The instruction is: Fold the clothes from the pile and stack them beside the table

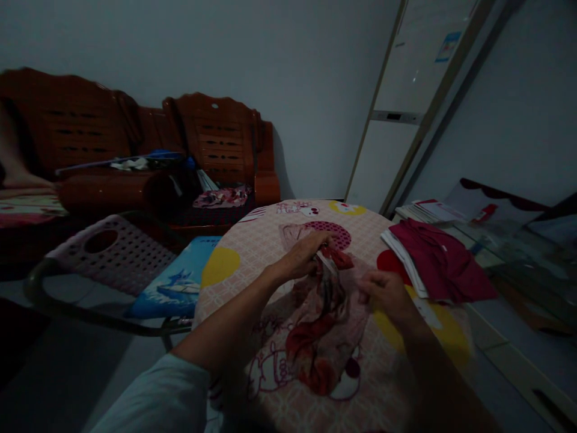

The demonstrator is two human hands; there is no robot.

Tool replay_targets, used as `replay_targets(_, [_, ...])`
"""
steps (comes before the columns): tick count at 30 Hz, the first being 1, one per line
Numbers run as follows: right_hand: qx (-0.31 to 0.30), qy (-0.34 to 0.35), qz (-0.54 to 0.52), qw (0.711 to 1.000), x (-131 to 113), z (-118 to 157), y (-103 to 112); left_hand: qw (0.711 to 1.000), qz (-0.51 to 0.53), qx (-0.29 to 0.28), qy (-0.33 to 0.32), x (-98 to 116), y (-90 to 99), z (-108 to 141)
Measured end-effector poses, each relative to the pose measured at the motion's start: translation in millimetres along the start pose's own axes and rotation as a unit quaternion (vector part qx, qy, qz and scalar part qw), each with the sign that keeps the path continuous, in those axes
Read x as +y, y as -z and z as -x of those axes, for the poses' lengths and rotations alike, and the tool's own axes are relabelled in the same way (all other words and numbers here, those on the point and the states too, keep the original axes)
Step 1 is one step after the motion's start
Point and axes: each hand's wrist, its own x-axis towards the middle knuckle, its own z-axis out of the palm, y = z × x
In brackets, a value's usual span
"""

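A thin, crumpled pink and red patterned cloth [322, 325] lies on the round table's printed tablecloth [279, 240]; its exact kind does not show. My left hand [311, 252] is closed round its bunched upper end, slightly raised, with a pale strip and a red fold showing below the fingers. On the other side my right hand [383, 288] has its fingers pinched together at the cloth's sheer pink edge. Dim light blurs the fingertips. Folded dark-red clothing [442, 258] rests on a white folded piece [406, 264] at the table's right side, beyond my right hand.
To the left stands a chair [112, 246] with a blue printed bag or cushion [180, 279] on it. Wooden sofas [220, 138] with clothes line the wall. A person's bare leg [18, 156] shows far left. A glass-topped stand [518, 252] is at right.
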Motion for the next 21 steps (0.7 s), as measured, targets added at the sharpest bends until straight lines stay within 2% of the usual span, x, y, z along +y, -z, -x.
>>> replay_targets(1, [0.038, 0.022, -0.025, 0.999, 0, -7, 8, 1.000, 0.000, -0.001, -0.005, -3, -5.2, 0])
replay_targets(2, [0.037, 0.041, -0.045, 0.997, -1, -14, 13, 1.000, 0.001, 0.000, -0.010, -6, -11.0, 0])
replay_targets(5, [-0.042, 0.106, -0.068, 0.991, -10, -33, 7, 1.000, 0.008, 0.024, -0.014, -13, -28.4, -5])
replay_targets(8, [-0.049, 0.106, -0.090, 0.989, -14, -46, -6, 0.996, 0.017, 0.082, 0.042, -18, -35.4, -9])
replay_targets(11, [0.002, 0.052, -0.140, 0.989, -6, -53, -9, 0.984, 0.036, 0.122, 0.126, -15, -32.2, 1])
replay_targets(14, [0.126, 0.037, -0.168, 0.977, 6, -58, -1, 0.968, 0.069, 0.131, 0.201, 5, -38.9, 28])
replay_targets(17, [0.245, 0.027, -0.173, 0.954, 13, -62, 8, 0.972, 0.035, 0.077, 0.218, 31, -65.9, 63])
replay_targets(19, [0.290, 0.032, -0.162, 0.943, 14, -65, 13, 0.980, -0.016, 0.008, 0.201, 42, -87.3, 82])
replay_targets(21, [0.312, 0.045, -0.151, 0.937, 11, -65, 16, 0.977, -0.050, -0.042, 0.203, 44, -101.6, 90])
